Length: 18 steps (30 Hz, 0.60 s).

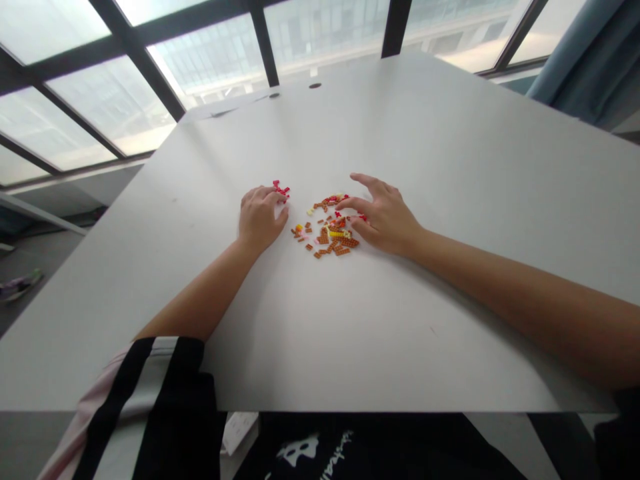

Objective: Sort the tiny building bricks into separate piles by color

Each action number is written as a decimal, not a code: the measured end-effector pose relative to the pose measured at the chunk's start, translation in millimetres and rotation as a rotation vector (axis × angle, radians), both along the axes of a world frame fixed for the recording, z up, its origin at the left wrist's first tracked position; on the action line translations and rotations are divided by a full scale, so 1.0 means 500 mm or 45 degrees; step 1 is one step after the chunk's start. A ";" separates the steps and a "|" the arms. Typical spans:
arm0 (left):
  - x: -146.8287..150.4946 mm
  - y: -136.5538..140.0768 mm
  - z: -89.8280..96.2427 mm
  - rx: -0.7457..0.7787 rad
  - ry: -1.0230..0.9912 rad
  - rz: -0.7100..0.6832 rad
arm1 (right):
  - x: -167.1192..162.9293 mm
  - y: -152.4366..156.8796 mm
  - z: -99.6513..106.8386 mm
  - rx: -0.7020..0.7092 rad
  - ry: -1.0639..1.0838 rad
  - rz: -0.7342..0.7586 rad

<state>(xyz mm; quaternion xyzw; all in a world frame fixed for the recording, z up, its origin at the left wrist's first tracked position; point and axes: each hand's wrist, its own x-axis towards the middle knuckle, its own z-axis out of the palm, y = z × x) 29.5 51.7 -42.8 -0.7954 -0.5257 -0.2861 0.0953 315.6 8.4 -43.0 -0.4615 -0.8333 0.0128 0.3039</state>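
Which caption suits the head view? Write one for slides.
Left hand by red pieces, right hand at a multicoloured pile, white table beneath.

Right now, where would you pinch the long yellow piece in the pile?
Probably by its two long sides, from above: the yellow piece lies lengthwise left to right, with brown bricks crowding around it. The right hand is nearer.

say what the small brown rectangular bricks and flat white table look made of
Small brown rectangular bricks: probably plastic, given even colour and dotted, stud-like tops; finish unclear. Flat white table: perhaps satin laminate, from smooth surface and soft sheen.
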 end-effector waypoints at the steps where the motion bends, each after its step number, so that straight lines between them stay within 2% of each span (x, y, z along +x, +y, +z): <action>1: 0.000 0.000 -0.001 0.004 -0.004 -0.002 | 0.001 -0.002 0.003 -0.001 0.020 -0.001; 12: 0.006 -0.008 0.011 -0.075 0.030 0.020 | 0.005 -0.002 -0.001 0.099 0.078 -0.051; 18: 0.006 -0.007 0.009 -0.068 0.051 0.030 | 0.001 0.006 -0.011 0.074 -0.017 -0.057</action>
